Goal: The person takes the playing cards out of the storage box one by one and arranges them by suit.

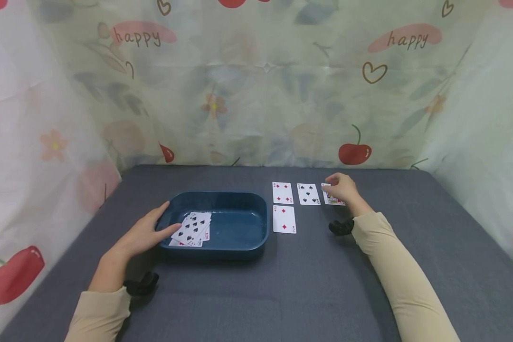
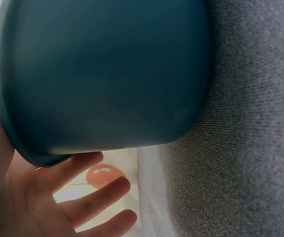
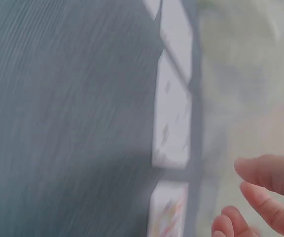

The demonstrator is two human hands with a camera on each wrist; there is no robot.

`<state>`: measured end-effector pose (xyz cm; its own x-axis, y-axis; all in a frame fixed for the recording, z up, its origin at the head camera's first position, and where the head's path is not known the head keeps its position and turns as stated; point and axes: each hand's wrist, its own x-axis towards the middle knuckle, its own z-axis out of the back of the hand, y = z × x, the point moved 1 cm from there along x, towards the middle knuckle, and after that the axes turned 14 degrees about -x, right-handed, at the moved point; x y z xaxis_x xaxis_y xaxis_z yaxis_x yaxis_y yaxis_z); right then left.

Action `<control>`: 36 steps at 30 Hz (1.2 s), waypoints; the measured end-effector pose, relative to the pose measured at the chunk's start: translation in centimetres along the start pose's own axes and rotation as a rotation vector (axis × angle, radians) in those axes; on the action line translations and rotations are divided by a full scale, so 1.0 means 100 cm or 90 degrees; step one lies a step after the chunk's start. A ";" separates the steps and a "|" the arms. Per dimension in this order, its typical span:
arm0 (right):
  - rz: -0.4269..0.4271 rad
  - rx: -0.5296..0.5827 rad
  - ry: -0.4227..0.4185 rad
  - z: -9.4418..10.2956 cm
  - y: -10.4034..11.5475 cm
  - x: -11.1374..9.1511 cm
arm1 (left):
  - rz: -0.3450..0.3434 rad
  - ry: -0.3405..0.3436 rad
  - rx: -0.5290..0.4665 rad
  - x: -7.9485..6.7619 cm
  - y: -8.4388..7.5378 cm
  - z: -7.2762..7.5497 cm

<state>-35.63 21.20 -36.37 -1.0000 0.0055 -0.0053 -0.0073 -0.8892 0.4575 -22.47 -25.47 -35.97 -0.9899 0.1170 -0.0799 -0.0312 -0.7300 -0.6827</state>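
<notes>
My left hand (image 1: 143, 232) holds the left end of a dark blue rectangular tub (image 1: 222, 248), the thumb over the rim and the other fingers outside the wall. Several overlapping playing cards (image 1: 192, 229) lie face up inside it, near that thumb. My right hand (image 1: 344, 187) is over a face card (image 1: 334, 199), partly covering it in the head view. In the right wrist view its fingers are loosely bent, with nothing between them. Left of that card lie a spades card (image 1: 308, 194) and a diamonds card (image 1: 282, 193). The two of diamonds (image 1: 284, 219) lies just in front of the latter.
A dark grey cloth (image 1: 282, 294) covers the table. Printed curtains (image 1: 256, 95) hang close behind its back edge and along both sides. A black wrist strap (image 1: 142, 285) shows under the left wrist and another black strap (image 1: 341, 227) under the right.
</notes>
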 end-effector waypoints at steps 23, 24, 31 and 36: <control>0.358 0.087 0.176 -0.032 0.174 -0.034 | -0.003 -0.007 0.005 -0.001 -0.002 0.000; 0.369 0.083 0.177 -0.034 0.180 -0.034 | -0.003 -0.008 0.005 0.000 -0.002 0.000; 0.393 0.075 0.222 -0.057 0.211 -0.031 | -0.004 -0.013 0.012 0.001 0.000 0.000; 0.405 0.063 0.261 -0.071 0.229 -0.029 | 0.004 -0.008 0.010 0.003 0.001 0.000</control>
<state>-32.88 -2.41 -32.18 -0.7313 -0.6812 -0.0349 0.5503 -0.6194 0.5599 -22.75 -25.48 -36.04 -0.9917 0.1041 -0.0751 -0.0271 -0.7416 -0.6703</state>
